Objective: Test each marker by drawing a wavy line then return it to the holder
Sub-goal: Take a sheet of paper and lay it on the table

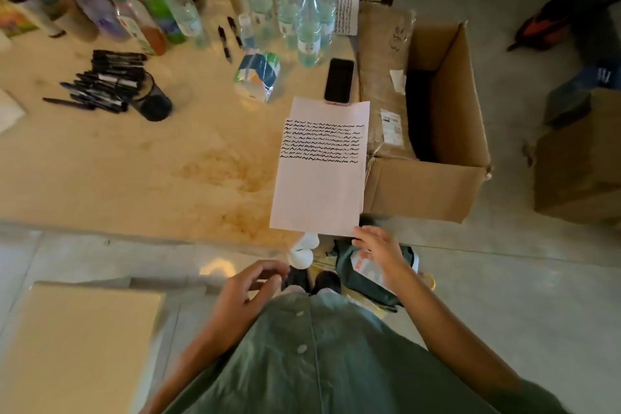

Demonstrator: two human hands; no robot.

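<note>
- Between markers, by the look of it: neither hand holds a pen; several rows of black wavy lines already fill the upper part of the white paper sheet (pixel 319 175), lower half blank.
- Left hand (pixel 250 286) below the table edge, fingers loosely curled, nothing in them.
- Right hand (pixel 378 249) just beside the sheet's near right corner, fingers spread and relaxed; whether touching the corner cannot be told.
- Black capped markers (pixel 100 84) heaped on the beige tabletop (pixel 117 161) at far left, touching the black cylindrical mesh holder (pixel 151 97), which seems to lie tipped on its side.
- Two more black pens (pixel 224 42) apart from the heap, near the clear plastic water bottles (pixel 307 23).
- Next move likely calls for a long leftward reach to the heap, a pinch on one marker, cap off, then a return to the blank area.
- Sheet's near end overhangs the table edge slightly, its right side close to the open brown cardboard box (pixel 437 131); steadying needed while drawing.
- Dark smartphone (pixel 339 81) rests at the sheet's far end, small printed carton (pixel 257 76) nearby.
- Broad bare tabletop between heap and sheet gives free passage.
</note>
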